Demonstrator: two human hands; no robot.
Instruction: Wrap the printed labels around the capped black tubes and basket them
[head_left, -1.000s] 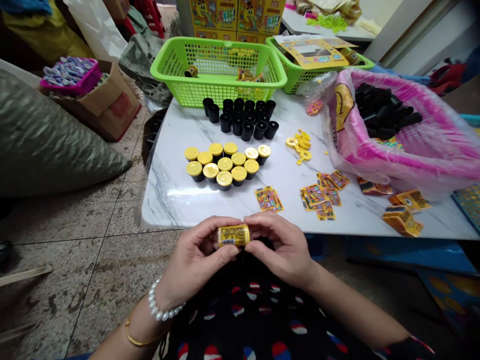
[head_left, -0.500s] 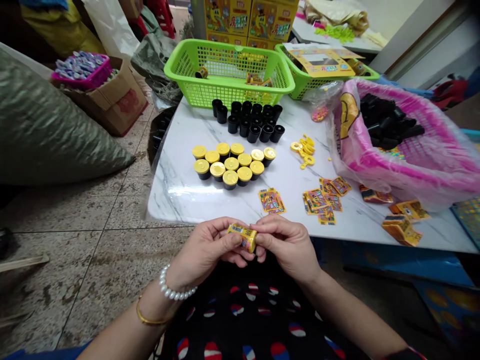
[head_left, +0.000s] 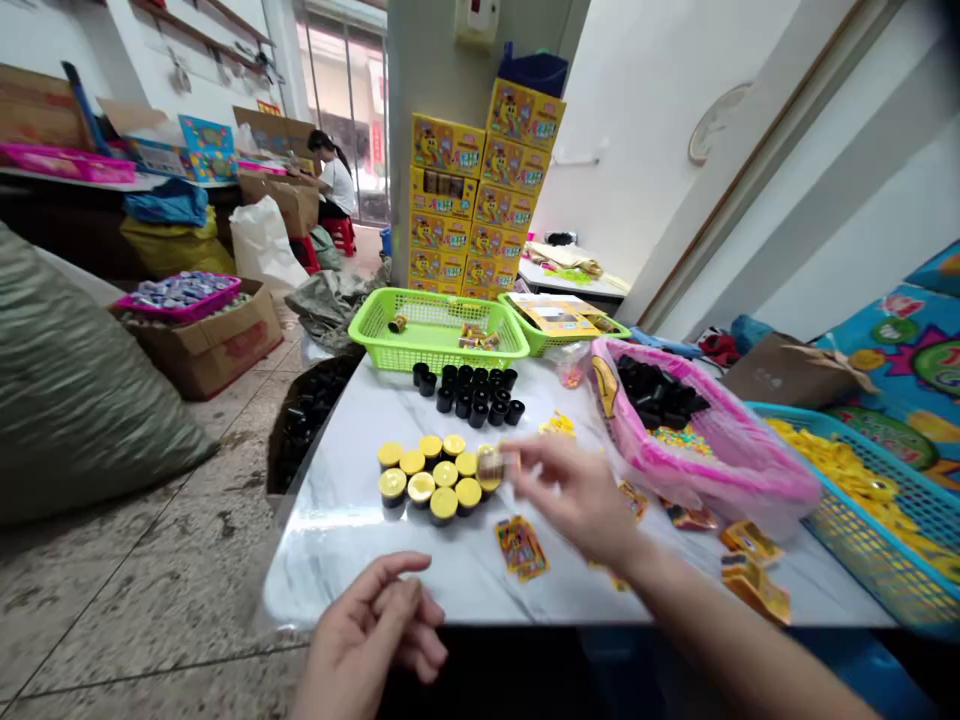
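Head view: a small canister is being pinched by the right hand, its long axis blurred, just beside the yellow-capped black canisters at the hand's left; the left hand is being held empty, loosely curled.
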